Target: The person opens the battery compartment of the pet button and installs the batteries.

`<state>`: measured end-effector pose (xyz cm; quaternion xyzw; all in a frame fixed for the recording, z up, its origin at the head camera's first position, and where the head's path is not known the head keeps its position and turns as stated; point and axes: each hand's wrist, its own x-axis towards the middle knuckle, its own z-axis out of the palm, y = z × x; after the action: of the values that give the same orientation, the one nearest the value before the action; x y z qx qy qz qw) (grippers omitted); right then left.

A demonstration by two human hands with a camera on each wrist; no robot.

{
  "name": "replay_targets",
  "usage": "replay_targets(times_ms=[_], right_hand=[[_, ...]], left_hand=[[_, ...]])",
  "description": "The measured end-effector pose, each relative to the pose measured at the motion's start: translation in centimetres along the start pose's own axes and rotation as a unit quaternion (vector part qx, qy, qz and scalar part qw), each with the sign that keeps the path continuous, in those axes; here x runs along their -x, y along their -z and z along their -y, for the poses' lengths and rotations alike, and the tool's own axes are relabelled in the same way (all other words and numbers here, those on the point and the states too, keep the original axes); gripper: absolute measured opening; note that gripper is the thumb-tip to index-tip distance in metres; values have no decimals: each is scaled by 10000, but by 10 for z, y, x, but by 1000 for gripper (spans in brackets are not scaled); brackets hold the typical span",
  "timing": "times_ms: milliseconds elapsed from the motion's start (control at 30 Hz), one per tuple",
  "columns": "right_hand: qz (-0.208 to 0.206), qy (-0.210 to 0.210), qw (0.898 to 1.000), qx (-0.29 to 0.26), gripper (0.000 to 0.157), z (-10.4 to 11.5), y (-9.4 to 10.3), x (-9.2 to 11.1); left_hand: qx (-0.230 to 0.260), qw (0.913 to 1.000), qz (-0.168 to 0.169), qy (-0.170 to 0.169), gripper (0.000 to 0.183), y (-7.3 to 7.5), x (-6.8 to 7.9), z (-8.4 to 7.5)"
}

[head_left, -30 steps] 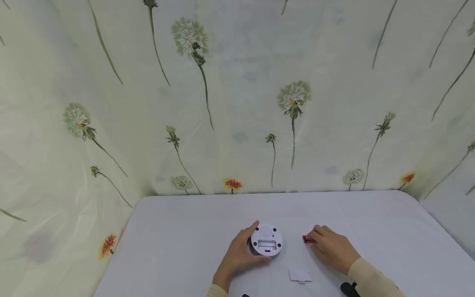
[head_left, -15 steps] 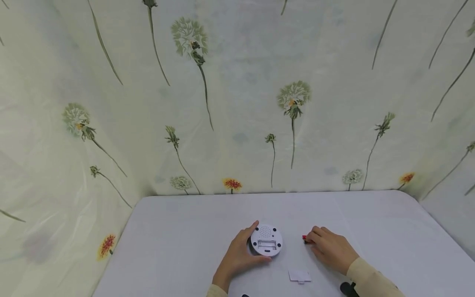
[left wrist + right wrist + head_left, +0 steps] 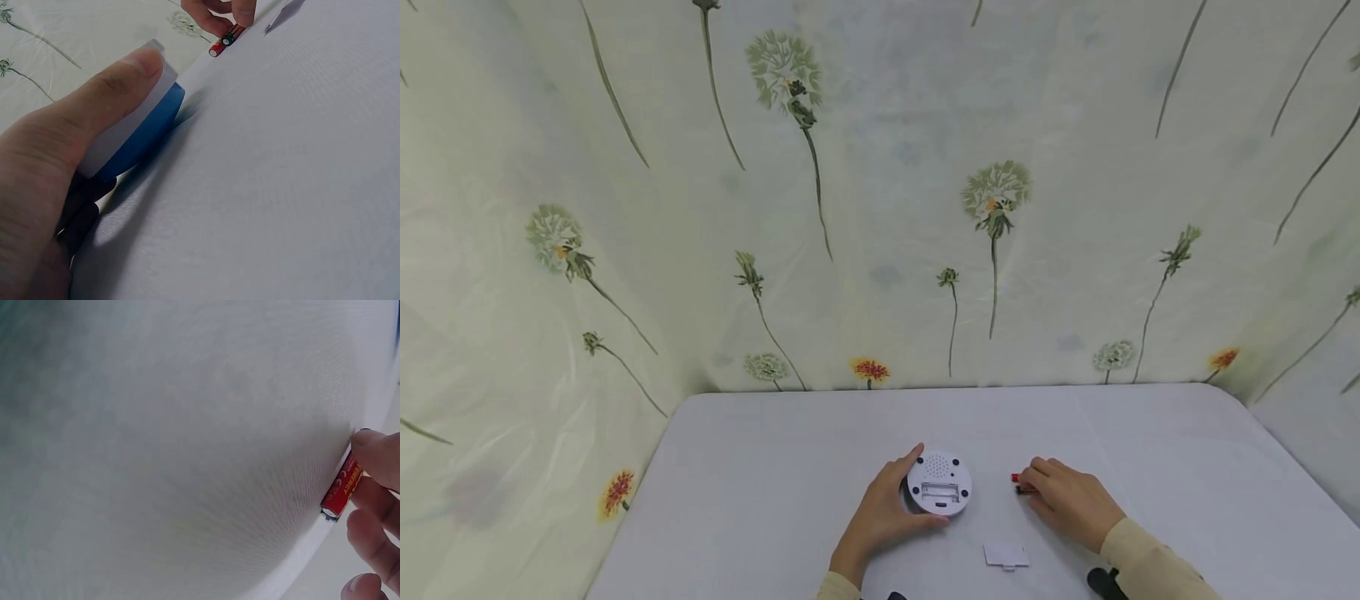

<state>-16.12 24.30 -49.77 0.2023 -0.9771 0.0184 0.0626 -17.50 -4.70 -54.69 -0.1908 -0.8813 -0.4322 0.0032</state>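
Where the left hand (image 3: 883,508) grips: a round white device (image 3: 937,471), held between wide-spread thumb and fingers, battery compartment (image 3: 940,493) turned up toward the head — nothing seated inside.
Where the right hand (image 3: 1072,502) pinches: 2 batteries (image 3: 230,37), side by side at the table (image 3: 790,467), right of the device, ends jutting out.
Cover (image 3: 1006,556): lying between the hands, nearer the person.
Battery risk: a loosened pinch could let 1 roll off.
Grip risk: off-centre pressure might tip the device — and a dragging sleeve (image 3: 1153,558) might shift the cover.
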Motion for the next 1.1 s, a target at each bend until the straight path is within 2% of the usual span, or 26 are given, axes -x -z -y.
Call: replay_targets(times_ms=[200,467,667,800,1100], right_hand=[[10,-17,9999,-111,13,-1,0,2],[-178,145,9996,-191,18,-2,-3,5],[-245,8,9986,-465,17,2,1,6],[-463,-35,9960,-761,16,6,3,6],[-1205,250,9829,-1373,22,20,3,-1]], left_hand=[[10,10000,16,36,102,0,1,0],[10,10000,26,44,101,1,0,-1],[4,10000,40,39,102,0,0,0],[19,10000,54,80,102,1,0,-1],[38,9998,130,171,103,1,-1,-3]])
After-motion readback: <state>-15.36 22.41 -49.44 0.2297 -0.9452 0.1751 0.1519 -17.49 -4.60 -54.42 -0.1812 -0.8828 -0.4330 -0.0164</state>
